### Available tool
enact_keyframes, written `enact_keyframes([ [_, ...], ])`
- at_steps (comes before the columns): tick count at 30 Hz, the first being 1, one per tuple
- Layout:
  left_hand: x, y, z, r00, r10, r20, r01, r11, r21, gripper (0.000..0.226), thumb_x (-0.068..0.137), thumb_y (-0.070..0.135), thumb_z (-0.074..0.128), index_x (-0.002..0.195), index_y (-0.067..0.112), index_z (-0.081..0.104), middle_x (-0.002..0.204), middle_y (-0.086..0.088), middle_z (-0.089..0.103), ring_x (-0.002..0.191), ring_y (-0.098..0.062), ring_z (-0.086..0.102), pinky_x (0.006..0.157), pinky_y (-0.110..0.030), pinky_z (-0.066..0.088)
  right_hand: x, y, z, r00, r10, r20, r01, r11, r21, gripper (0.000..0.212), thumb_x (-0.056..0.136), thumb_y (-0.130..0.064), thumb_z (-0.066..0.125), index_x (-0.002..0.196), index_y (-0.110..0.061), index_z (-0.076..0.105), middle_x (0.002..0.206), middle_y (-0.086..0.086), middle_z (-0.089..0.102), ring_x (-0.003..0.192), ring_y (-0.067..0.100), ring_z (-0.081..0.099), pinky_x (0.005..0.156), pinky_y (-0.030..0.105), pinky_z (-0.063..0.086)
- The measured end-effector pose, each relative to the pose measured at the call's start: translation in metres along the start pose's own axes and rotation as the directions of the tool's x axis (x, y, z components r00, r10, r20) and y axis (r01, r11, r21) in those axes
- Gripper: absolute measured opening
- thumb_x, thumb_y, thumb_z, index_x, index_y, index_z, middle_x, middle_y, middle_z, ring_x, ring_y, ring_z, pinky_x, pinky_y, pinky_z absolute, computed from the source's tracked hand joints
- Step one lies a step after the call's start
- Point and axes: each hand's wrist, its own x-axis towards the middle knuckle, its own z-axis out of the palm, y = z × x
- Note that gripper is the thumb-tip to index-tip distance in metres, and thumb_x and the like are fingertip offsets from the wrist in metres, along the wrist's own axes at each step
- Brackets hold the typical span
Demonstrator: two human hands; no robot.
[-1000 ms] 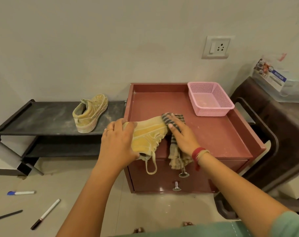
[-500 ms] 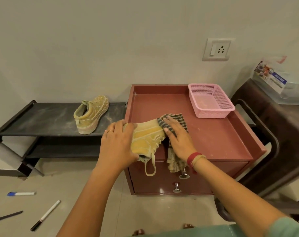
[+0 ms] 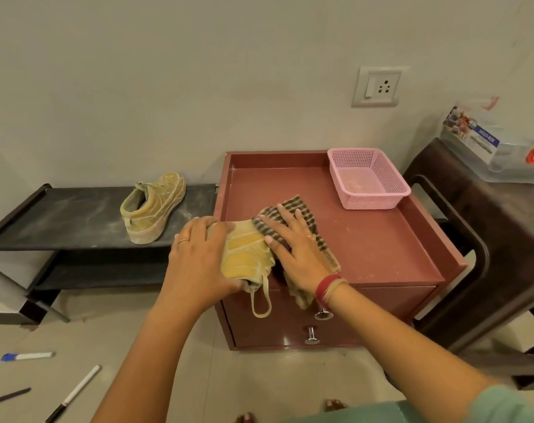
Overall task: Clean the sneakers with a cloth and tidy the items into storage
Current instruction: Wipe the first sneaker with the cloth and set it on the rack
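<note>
Sneaker (image 3: pixel 247 254) on the red cabinet (image 3: pixel 366 239).
Left hand (image 3: pixel 198 264) grips it; right hand (image 3: pixel 296 248) presses flat on the striped cloth (image 3: pixel 293 209).

The sneaker (image 3: pixel 247 257) on the cabinet is yellow, and the cloth (image 3: pixel 302 227) on it has dark and tan stripes. The cabinet (image 3: pixel 381 239) is reddish brown, the basket (image 3: pixel 368 178) is pink with tiny holes all over, and the other sneaker (image 3: pixel 153 212) is a dusty yellow-green on a black shelf (image 3: pixel 61 218). The right hand (image 3: pixel 296 251) has red and tan threads at the wrist, and the sleeve (image 3: pixel 503 407) is green.
</note>
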Motion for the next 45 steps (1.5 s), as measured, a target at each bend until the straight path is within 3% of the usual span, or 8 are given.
enact_keyframes([
  [5,0.001,-0.001,0.0,1.0,0.007,0.015,-0.007,1.0,-0.002,0.094,0.055,0.054,0.079,0.136,0.029,0.037,0.134,0.004,0.032,0.13,-0.02,0.022,0.107,-0.039,0.027,0.012,0.019,-0.014,0.943,0.327,-0.068,-0.304,0.925,0.227,0.054,0.096,-0.049,0.035,0.146,-0.034,0.022,0.157,0.003,0.013,0.145,0.022,0.009,0.117,0.042,0.012],
  [10,0.003,-0.003,0.001,1.0,0.005,0.013,-0.005,1.0,-0.027,0.094,0.055,0.051,0.08,0.135,0.028,0.038,0.132,0.004,0.032,0.129,-0.02,0.023,0.106,-0.04,0.028,-0.009,0.009,-0.006,0.998,-0.032,0.053,0.034,0.999,-0.042,0.047,0.091,-0.061,0.025,0.137,-0.057,0.015,0.156,-0.016,0.003,0.144,0.014,-0.01,0.112,0.039,0.006],
  [14,0.002,-0.002,0.001,1.0,0.005,0.017,-0.004,1.0,-0.025,0.093,0.056,0.047,0.081,0.136,0.028,0.037,0.133,0.005,0.031,0.128,-0.018,0.021,0.108,-0.039,0.027,0.002,0.024,-0.017,0.974,0.227,-0.028,-0.219,0.961,0.172,0.051,0.096,-0.05,0.031,0.144,-0.042,0.013,0.158,-0.003,0.006,0.146,0.015,0.002,0.118,0.039,0.009],
  [18,0.002,-0.002,0.001,1.0,0.016,0.007,-0.015,1.0,-0.022,0.092,0.057,0.046,0.082,0.135,0.027,0.038,0.133,0.004,0.031,0.127,-0.018,0.021,0.107,-0.039,0.027,-0.007,0.012,-0.012,0.995,-0.028,0.091,0.026,0.999,0.023,0.047,0.094,-0.055,0.029,0.139,-0.05,0.017,0.156,-0.014,0.007,0.145,0.01,-0.004,0.116,0.034,0.002],
  [22,0.003,-0.001,0.002,1.0,0.012,0.003,-0.011,1.0,-0.023,0.092,0.056,0.045,0.083,0.135,0.027,0.038,0.132,0.004,0.032,0.128,-0.02,0.023,0.107,-0.04,0.027,0.003,0.016,-0.021,0.986,0.164,0.004,-0.162,0.97,0.182,0.047,0.098,-0.045,0.034,0.143,-0.04,0.018,0.157,-0.008,0.007,0.145,0.013,0.0,0.119,0.046,0.007],
  [36,0.004,-0.005,0.001,0.999,0.037,-0.012,-0.037,0.996,-0.076,0.094,0.053,0.047,0.084,0.134,0.024,0.042,0.132,0.003,0.034,0.129,-0.019,0.023,0.108,-0.041,0.026,0.001,0.022,-0.019,0.992,0.124,0.001,-0.122,0.97,0.209,0.041,0.099,-0.041,0.035,0.139,-0.038,0.028,0.154,-0.001,0.025,0.143,0.014,0.016,0.116,0.033,0.014],
  [41,-0.003,-0.027,-0.002,0.992,-0.044,0.118,0.075,0.959,-0.274,0.122,0.05,0.043,0.089,0.147,0.037,0.014,0.148,0.009,0.006,0.142,-0.022,0.005,0.112,-0.049,0.024,0.017,0.012,-0.036,0.844,0.513,-0.156,-0.367,0.765,0.53,0.035,0.1,-0.028,0.039,0.128,-0.011,0.051,0.123,0.006,0.057,0.112,0.017,0.053,0.087,0.019,0.037],
  [45,-0.012,-0.041,-0.003,0.986,-0.048,0.158,0.112,0.899,-0.424,0.137,0.051,0.035,0.09,0.147,0.041,-0.008,0.151,0.009,0.015,0.137,-0.015,0.024,0.109,-0.038,0.033,0.012,-0.038,-0.042,0.889,0.321,-0.328,-0.163,0.889,0.428,0.04,0.099,-0.031,0.04,0.136,-0.015,0.045,0.136,0.004,0.05,0.124,0.013,0.044,0.105,0.026,0.033],
])
